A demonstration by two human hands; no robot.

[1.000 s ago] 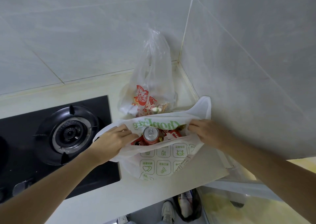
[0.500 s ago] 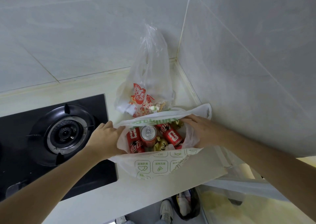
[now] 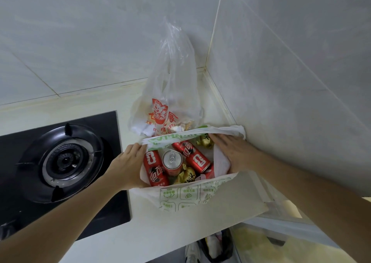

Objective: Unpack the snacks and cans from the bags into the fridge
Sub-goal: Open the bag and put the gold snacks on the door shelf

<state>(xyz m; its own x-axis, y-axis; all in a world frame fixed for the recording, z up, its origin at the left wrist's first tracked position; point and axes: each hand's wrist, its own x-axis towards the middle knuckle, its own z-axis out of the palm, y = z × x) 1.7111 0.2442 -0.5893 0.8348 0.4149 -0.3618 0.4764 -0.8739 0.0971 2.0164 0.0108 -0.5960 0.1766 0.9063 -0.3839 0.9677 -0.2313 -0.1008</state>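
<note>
Both hands hold the mouth of the white bag with green print (image 3: 186, 194) apart: the left hand (image 3: 128, 166) grips its left rim, fingers curled over the edge, and the right hand (image 3: 234, 154) presses the right rim outward with fairly straight fingers, though whether its thumb pinches the plastic I cannot tell. Inside, between the hands, an upright red can (image 3: 172, 162) shows its silver top, with two more red cans (image 3: 195, 156) lying slanted either side and gold-wrapped snacks (image 3: 185, 175) below. The upright can sits slightly nearer the left hand, its long axis pointing up at the camera, so a top-down grasp looks easiest. A clear bag with red print (image 3: 166, 110) stands just behind, on the countertop (image 3: 100, 244) beside the gas burner (image 3: 66, 160). No fridge is in view.
</note>
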